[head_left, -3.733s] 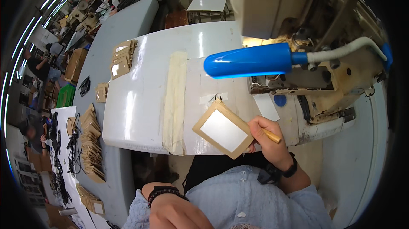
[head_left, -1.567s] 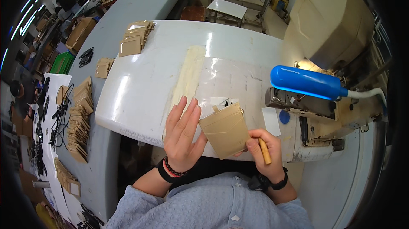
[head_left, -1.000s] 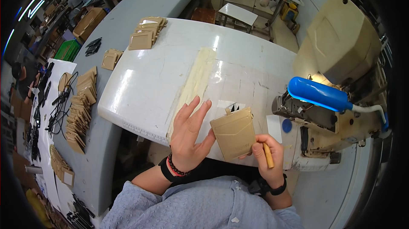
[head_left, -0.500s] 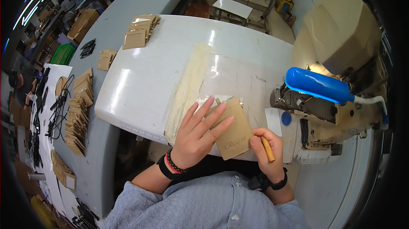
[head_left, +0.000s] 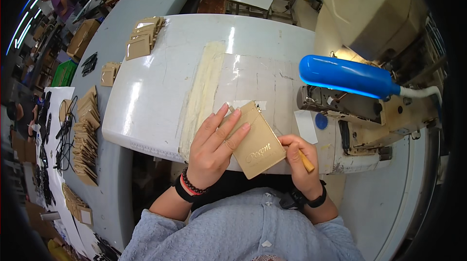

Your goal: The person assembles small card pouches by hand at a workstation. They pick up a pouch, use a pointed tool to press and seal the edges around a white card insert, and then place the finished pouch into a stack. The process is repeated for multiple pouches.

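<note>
A flat tan card holder (head_left: 258, 139), with stitched edges and script pressed into its face, is tilted in front of me over the table's near edge. My left hand (head_left: 214, 144) holds it from the left, fingers stretched across its upper face and the thumb out of sight. Closed around a short wooden-handled tool (head_left: 306, 162) is my right hand (head_left: 300, 161), its fingertips at the holder's right edge. The tool's working end is hidden behind the fingers and the holder.
To the right stands a sewing machine (head_left: 360, 125) with a blue lamp (head_left: 345, 75) over it. Tan pieces are stacked on the white table (head_left: 138, 47) and along the grey bench (head_left: 85, 147) at left. A black cable (head_left: 64, 137) lies there. Farther left are other people.
The view has shifted, moving the table and machine leftward in the picture. The card holder has turned a little, its top leaning further left. Both hands keep their holds.
</note>
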Demonstrator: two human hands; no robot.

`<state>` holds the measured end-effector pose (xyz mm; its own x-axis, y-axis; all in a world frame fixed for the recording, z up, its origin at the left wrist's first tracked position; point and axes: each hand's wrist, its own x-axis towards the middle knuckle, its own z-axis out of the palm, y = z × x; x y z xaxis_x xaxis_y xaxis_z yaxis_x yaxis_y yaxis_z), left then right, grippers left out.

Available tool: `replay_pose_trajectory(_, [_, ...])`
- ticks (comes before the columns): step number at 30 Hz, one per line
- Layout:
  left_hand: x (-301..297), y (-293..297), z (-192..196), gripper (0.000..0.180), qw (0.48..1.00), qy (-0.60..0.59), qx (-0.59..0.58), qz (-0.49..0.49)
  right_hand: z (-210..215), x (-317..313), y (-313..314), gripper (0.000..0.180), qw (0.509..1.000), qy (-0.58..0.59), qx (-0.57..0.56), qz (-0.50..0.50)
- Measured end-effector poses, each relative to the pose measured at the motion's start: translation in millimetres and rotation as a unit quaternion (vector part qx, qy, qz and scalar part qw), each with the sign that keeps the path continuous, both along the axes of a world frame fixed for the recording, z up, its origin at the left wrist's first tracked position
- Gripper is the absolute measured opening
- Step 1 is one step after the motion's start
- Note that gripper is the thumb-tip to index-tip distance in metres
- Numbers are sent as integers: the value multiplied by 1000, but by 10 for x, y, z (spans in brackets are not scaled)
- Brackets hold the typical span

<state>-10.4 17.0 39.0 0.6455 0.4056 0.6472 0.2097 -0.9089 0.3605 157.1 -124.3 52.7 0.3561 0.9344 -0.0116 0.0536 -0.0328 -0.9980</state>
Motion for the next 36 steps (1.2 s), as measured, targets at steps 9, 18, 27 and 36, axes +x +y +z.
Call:
replay_pose_trajectory(9, [-8, 24, -92, 44, 998, -1, -59, -3, -11, 76, -1, 42, 997, 71, 32, 8])
replay_pose_trajectory(18, [39, -204, -132, 27, 550, -155, -795, -204, -30, 143, 31, 31, 998, 13, 58, -20])
replay_pose_trajectory(27, [109, -232, -91, 28, 653, -105, -724, -197, -52, 145, 44, 24, 996, 71, 45, -24])
replay_pose_trajectory(36, [21, -146, -74, 33, 698, -100, -697, -126, -24, 269, 45, 23, 996, 90, 3, -10])
